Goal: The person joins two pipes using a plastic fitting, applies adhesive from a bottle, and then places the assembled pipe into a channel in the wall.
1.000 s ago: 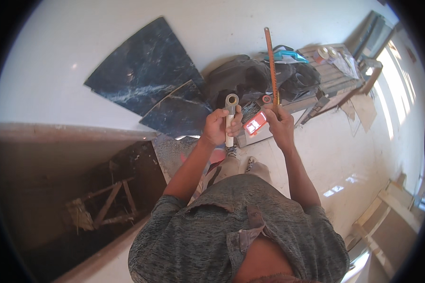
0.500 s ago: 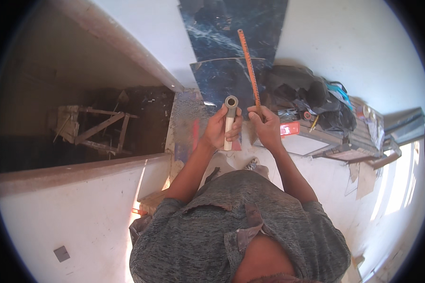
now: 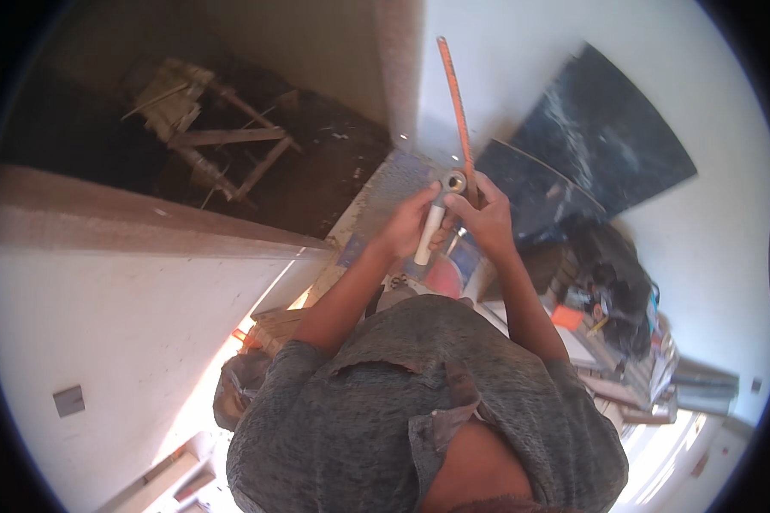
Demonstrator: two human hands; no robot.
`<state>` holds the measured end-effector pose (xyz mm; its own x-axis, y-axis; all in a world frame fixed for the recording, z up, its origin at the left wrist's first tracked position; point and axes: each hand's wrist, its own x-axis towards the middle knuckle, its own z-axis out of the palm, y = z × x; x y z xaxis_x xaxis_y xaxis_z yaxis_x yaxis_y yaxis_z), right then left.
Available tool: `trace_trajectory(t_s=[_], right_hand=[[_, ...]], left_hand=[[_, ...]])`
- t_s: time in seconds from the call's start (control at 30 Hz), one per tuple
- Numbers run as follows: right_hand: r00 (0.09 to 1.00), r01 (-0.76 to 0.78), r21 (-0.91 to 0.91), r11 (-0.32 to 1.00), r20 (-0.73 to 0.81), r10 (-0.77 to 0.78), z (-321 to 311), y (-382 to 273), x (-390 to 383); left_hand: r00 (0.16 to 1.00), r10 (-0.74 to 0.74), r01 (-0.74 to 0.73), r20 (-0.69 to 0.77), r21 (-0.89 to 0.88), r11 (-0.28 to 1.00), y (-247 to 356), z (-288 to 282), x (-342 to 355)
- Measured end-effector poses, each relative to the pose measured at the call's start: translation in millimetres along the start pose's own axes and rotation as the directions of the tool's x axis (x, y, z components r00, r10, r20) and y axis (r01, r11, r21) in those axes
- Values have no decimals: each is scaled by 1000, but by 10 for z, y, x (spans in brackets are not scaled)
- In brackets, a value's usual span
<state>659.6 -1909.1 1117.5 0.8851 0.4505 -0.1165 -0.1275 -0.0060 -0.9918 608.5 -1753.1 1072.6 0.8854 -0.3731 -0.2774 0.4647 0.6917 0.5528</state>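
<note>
My left hand (image 3: 406,225) grips a short white pipe (image 3: 429,239) with a grey, ring-ended fitting (image 3: 455,183), its round opening facing up. My right hand (image 3: 488,218) holds a long, thin orange blade (image 3: 455,94) with small holes, which points away from me. The fingers of that hand are closed beside the fitting, with the thumb at the top of the pipe. How far the blade reaches behind the hand is hidden.
A dark pit (image 3: 316,171) with a wooden frame (image 3: 222,138) lies left beyond a ledge (image 3: 145,214). Dark marble slabs (image 3: 624,137) lean on the right wall. Below them sit black bags (image 3: 624,274) and an orange item (image 3: 567,316). A patterned board (image 3: 385,201) lies ahead.
My view has turned, swinging the slabs and bags rightward and downward. My right hand, still with the blade, has moved in from beside the pipe to meet the fitting and my left hand.
</note>
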Motion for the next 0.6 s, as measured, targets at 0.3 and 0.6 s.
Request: trace_trajectory(t_s=[0.3, 0.6], right_hand=[[976, 1, -145, 989, 214, 30, 835, 271, 1263], [855, 32, -106, 994, 517, 27, 1706, 326, 3055]], left_hand=[[889, 290, -174, -354, 326, 929, 706, -780, -232], [655, 497, 26, -569, 675, 738, 1484, -1791, -148]])
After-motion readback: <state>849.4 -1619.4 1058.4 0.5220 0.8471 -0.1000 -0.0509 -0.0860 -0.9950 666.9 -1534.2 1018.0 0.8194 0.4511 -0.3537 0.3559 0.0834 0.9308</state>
